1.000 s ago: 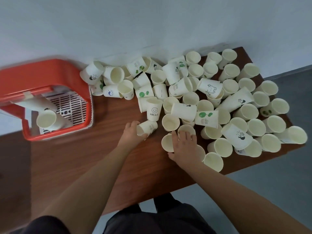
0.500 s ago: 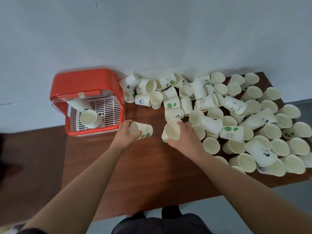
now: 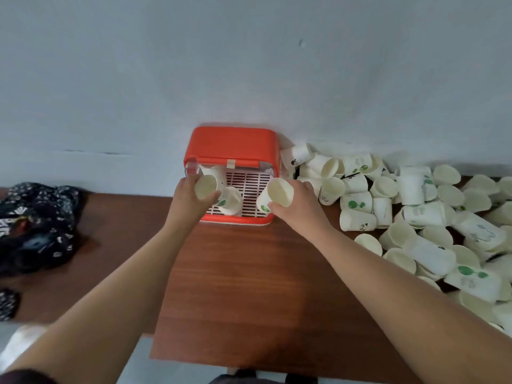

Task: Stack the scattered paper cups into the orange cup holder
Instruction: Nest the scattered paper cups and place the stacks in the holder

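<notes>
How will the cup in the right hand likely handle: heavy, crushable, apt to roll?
Probably light: the right hand holds the paper cup aloft one-handed. Likely crushable: thin paper wall. May roll; piled cups lie sideways.

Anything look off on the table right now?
Only the expected mess: paper cups heaped right of the orange holder, many lying on their sides. A dark patterned cloth lies bunched at far left.

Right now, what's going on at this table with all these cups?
A person is stacking paper cups. The left hand grips one cup and the right hand grips another cup, both held at the open front of the orange cup holder, which already holds a few cups. A pile of loose cups lies on the table to the right.
</notes>
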`<control>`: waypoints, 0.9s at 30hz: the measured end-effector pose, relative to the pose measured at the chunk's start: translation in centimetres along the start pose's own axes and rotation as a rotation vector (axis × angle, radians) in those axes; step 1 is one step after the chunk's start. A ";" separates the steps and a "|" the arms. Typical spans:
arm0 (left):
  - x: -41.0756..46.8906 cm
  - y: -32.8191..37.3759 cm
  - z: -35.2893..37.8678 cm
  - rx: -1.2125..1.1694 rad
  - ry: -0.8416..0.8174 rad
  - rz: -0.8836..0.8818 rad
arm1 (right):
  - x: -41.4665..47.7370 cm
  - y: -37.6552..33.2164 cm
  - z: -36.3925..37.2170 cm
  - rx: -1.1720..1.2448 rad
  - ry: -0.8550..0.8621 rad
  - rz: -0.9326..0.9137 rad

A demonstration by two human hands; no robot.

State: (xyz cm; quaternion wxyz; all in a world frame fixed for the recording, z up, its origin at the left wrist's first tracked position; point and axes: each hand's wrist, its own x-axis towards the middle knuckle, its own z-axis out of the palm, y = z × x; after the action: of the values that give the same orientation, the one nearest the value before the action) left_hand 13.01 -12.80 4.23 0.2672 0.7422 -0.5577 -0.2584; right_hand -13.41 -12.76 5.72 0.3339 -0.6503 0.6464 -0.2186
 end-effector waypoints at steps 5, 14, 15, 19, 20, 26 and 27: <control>2.2 -0.7 2.2 0.039 -0.094 0.062 | 2.0 -1.3 2.0 0.017 0.012 0.009; 3.9 -1.4 4.4 0.021 -0.112 0.160 | 4.4 -0.7 3.6 0.008 0.039 0.060; 4.0 -1.9 4.6 0.023 -0.153 0.131 | 4.5 -0.6 3.7 0.010 0.041 0.062; 3.9 -3.4 5.4 0.070 -0.327 0.056 | 4.8 -0.8 4.0 0.044 0.014 0.050; 3.8 -3.5 5.6 0.049 -0.345 0.046 | 4.9 -0.9 4.3 0.050 0.004 0.040; 4.2 -5.0 4.9 -0.154 -0.454 -0.090 | 5.9 -2.2 6.2 0.142 -0.056 -0.009; 4.1 -5.4 4.6 -0.192 -0.466 -0.107 | 6.0 -2.5 6.7 0.143 -0.066 -0.022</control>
State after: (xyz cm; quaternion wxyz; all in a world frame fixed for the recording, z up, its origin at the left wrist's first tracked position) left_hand 14.61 -16.01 -3.12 0.1868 0.6624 -0.5368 -0.4880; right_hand -6.48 -17.83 2.07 0.3984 -0.6386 0.6106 -0.2462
